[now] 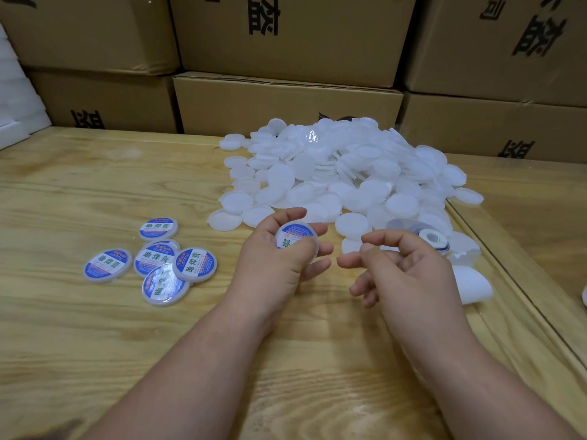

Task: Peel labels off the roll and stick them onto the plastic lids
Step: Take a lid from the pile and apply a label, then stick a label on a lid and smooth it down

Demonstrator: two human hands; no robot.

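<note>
My left hand pinches a labelled lid by its rim — light, stiff, probably slick; right hand hangs loosely curled, empty — roll just beyond.

left hand | right hand | forearms bare, sleeveless

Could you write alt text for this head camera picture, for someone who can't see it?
A person's left hand holds a round white plastic lid with a blue label above a wooden table; the right hand is empty. Blank white lids lie heaped behind, labelled lids at left.
</note>
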